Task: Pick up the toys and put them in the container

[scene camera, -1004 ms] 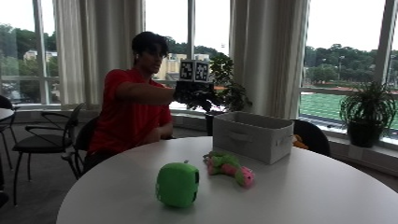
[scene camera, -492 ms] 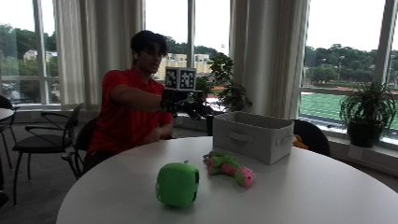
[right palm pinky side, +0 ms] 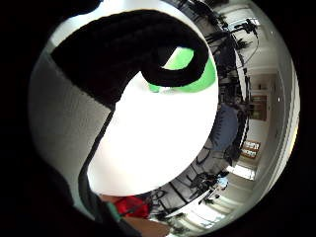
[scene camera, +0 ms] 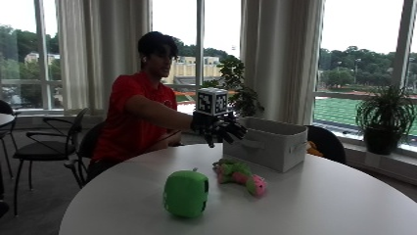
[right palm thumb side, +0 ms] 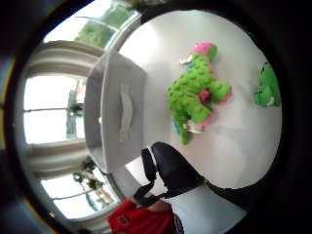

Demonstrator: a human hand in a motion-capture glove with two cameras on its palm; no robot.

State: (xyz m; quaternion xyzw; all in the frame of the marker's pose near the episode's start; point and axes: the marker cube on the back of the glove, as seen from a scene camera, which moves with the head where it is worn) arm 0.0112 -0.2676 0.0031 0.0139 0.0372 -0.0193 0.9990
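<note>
A gloved right hand (scene camera: 220, 130) is held above the white tabletop (scene camera: 338, 196), its grip relaxed, fingers spread and nothing held. Below it a green-and-pink plush toy (scene camera: 240, 175) lies near the grey container (scene camera: 273, 144); a green apple-shaped toy (scene camera: 186, 192) stands further off. Both are judged soft and light, best taken around the body.

Two toys lie on the one round white table (scene camera: 338, 196) — one green apple-shaped toy (scene camera: 186, 192) and one green-and-pink plush dinosaur (scene camera: 240, 175). There is one grey fabric container (scene camera: 273, 143), standing on the same table. Around it — one person seated, one gloved right hand (scene camera: 221, 129) raised, two potted plants (scene camera: 384, 117) by the windows.
</note>
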